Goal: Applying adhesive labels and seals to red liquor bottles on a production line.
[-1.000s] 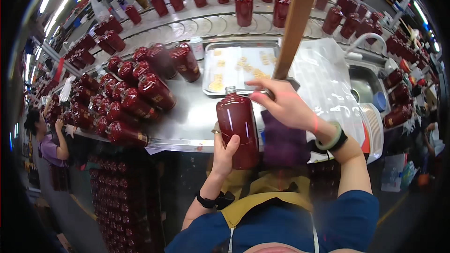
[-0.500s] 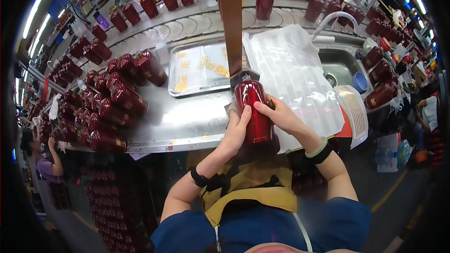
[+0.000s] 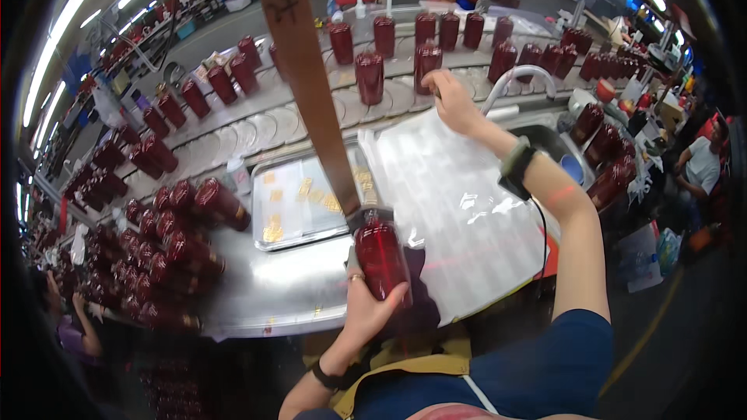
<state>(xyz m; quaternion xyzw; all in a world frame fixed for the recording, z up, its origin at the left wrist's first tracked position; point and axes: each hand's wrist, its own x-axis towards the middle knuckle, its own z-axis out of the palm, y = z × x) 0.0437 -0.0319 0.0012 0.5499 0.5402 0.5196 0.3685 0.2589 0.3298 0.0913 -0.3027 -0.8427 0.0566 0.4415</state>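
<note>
Here, a glossy, round-shouldered red bottle (image 3: 380, 253) is grasped by the left hand (image 3: 367, 303) at the worktop's (image 3: 264, 288) near edge.
Its long axis is slanted slightly left, neck pointed away toward the wooden post (image 3: 310, 85); whether another bottle (image 3: 427, 60) is gripped by the curled right hand (image 3: 457, 103) cannot be told.

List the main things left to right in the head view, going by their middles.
Piled red bottles, metal tray, red bottle held in the left hand, white plastic sheet, blue bowl.
</note>
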